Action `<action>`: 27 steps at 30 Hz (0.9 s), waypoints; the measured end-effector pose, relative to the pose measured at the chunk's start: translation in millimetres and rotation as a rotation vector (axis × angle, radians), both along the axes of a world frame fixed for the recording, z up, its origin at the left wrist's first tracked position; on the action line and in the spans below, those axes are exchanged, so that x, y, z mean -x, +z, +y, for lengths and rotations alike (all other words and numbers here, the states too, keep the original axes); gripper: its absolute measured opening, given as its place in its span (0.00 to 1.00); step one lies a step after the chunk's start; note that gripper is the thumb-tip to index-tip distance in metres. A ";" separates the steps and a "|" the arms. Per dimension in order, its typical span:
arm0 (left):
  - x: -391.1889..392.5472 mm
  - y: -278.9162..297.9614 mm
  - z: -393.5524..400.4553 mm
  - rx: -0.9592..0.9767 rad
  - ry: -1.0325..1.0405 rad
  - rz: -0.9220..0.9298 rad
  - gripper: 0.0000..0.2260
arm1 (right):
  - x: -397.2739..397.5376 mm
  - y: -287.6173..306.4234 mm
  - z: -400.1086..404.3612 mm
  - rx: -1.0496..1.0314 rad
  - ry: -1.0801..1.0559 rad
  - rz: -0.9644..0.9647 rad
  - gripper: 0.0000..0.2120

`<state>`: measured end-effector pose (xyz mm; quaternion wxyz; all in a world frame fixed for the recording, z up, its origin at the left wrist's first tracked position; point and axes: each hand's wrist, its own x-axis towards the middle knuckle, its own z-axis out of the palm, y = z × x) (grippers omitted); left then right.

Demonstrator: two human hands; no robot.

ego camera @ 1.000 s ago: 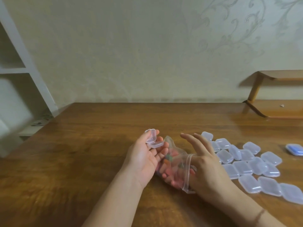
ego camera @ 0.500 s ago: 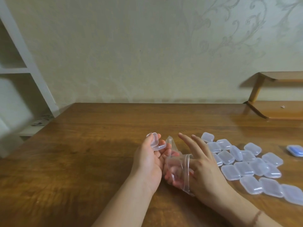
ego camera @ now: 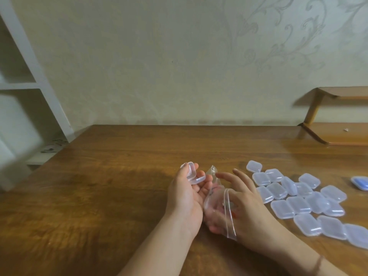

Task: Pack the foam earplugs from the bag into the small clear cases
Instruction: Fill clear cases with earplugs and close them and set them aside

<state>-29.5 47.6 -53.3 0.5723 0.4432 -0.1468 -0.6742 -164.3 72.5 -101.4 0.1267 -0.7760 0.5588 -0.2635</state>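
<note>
My left hand (ego camera: 184, 198) holds a small clear case (ego camera: 192, 174) with its lid hinged open, pinched between thumb and fingertips above the wooden table (ego camera: 99, 196). My right hand (ego camera: 246, 208) is pushed partway into the mouth of a clear zip bag (ego camera: 218, 198); the thumb and lower fingers are inside, the index and middle fingers stretch out over the top. A little orange-red shows near the bag's zip strip. The earplugs inside are mostly hidden by plastic and fingers.
Several shut clear cases (ego camera: 298, 198) lie scattered on the table right of my hands. A case with blue contents (ego camera: 360, 182) sits at the far right edge. A wooden shelf (ego camera: 338, 132) stands at the back right, a white shelf unit (ego camera: 25, 86) at left.
My right hand has gone deeper into the bag and the bag has crumpled and lifted toward my left hand. The coloured earplugs seen earlier are now mostly out of sight.
</note>
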 end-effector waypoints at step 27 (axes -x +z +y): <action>15.1 7.2 42.8 0.456 -0.537 -0.018 0.24 | 13.1 50.0 40.1 0.398 0.014 -0.461 0.07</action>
